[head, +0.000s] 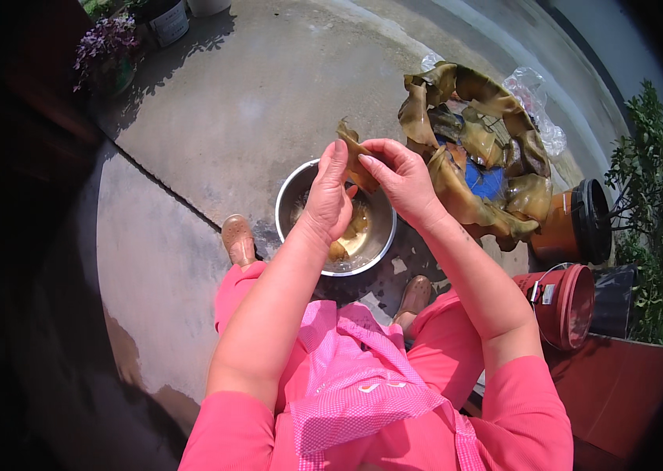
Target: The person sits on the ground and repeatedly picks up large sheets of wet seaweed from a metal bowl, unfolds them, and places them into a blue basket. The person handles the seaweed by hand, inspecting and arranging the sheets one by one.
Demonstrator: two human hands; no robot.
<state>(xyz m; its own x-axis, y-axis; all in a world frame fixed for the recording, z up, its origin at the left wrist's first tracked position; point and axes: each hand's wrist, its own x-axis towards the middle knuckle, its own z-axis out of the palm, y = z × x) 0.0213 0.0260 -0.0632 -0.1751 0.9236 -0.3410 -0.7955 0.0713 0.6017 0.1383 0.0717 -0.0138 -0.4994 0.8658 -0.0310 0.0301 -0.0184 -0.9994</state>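
Note:
Above a round metal basin (389, 235), both of my hands hold a wet, brownish-green sheet (358, 168) that looks like kelp. My left hand (330, 191) grips it from the left, thumb upward. On the other side, my right hand (399, 179) pinches its edge between thumb and fingers. Shallow water and brownish pieces (338, 252) lie in the basin, partly hidden by my left hand and wrist. To the right, more kelp-like sheets (525, 197) hang over the rim of a round container, whose inside shows blue material (483, 179).
A red bucket (555, 306), an orange bucket with a black rim (573, 224) and a leafy shrub (646, 206) stand at the right. Clear plastic bags (534, 109) lie behind the draped container. Potted purple plants (109, 47) stand at the upper left on concrete ground (237, 112).

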